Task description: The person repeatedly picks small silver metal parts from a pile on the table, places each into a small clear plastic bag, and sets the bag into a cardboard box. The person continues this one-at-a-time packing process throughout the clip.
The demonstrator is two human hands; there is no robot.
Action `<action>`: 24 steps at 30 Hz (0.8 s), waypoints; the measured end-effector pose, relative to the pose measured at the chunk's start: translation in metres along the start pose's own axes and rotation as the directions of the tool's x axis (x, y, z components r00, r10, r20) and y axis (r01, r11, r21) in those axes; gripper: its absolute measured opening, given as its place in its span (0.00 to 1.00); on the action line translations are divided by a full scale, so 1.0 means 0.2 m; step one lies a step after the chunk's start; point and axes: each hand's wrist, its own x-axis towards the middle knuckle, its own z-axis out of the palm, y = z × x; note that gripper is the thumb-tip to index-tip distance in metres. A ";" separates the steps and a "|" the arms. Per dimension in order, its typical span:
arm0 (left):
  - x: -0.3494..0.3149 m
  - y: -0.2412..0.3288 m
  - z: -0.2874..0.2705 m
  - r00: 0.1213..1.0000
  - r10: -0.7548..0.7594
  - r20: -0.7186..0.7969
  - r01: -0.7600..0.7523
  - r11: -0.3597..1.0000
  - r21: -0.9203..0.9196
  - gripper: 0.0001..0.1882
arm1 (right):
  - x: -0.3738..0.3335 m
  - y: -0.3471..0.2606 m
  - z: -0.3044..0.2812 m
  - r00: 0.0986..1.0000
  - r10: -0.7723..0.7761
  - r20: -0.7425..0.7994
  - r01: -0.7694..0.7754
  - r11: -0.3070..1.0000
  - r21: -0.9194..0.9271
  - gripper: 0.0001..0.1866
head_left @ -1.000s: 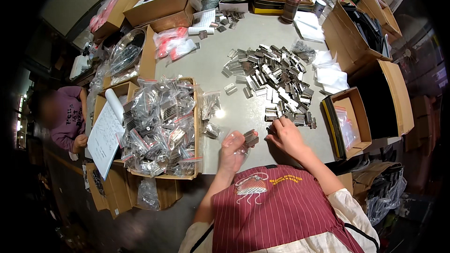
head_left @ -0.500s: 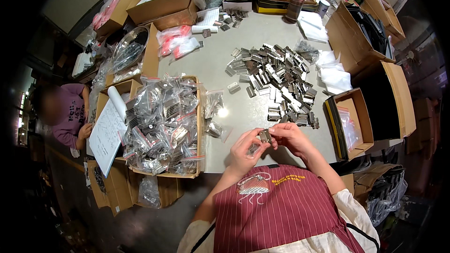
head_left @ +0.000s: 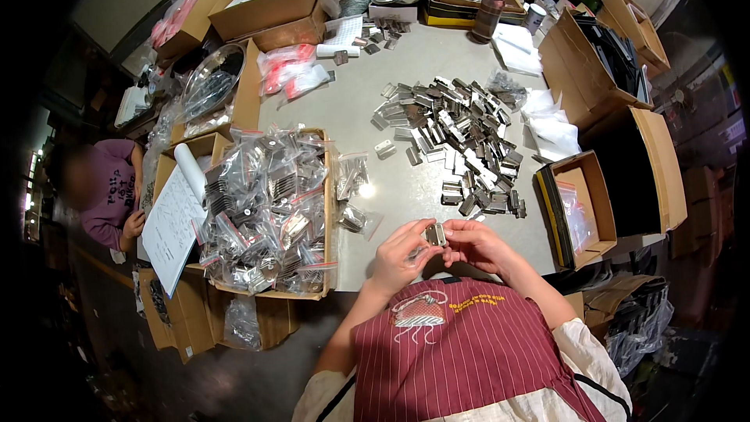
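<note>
Close to my apron at the table's front edge, both hands are together around a small shiny metal bracket (head_left: 435,234) with holes in it. My left hand (head_left: 397,256) is closed on a crumpled clear plastic bag (head_left: 417,253), whose shape is partly hidden by the fingers. The fingers of my right hand (head_left: 478,247) pinch the bracket from its right side. Beyond the hands lies a loose heap of similar metal brackets (head_left: 461,133). To the left, a cardboard box (head_left: 330,211) is heaped with filled clear bags (head_left: 266,211).
Two filled bags (head_left: 353,176) lie beside the full box. An open small carton (head_left: 598,242) and larger boxes (head_left: 656,164) line the right side. White sheets (head_left: 551,129) and a brown bottle (head_left: 488,12) are farther back. Another person (head_left: 109,187) is at the far left.
The bracket has shifted slightly left and turned its holed face more into view. Both hands stay together, and the right has moved a little left and down.
</note>
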 end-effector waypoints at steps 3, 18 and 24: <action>0.00 0.01 -0.01 0.999 0.034 -0.017 -0.034 0.999 0.011 0.10 | -0.01 -0.01 0.06 1.000 -0.029 -0.003 0.029 1.000 -0.002 0.12; -0.12 -0.11 0.11 0.706 -0.681 0.197 0.545 0.344 -0.765 0.03 | -0.10 -0.18 -0.11 0.844 -0.523 -0.117 0.319 0.666 -0.674 0.07; -0.08 -0.13 0.12 0.643 -0.729 0.236 0.580 0.261 -0.772 0.04 | -0.15 -0.14 -0.21 0.737 -0.616 0.279 0.003 -0.410 -0.912 0.16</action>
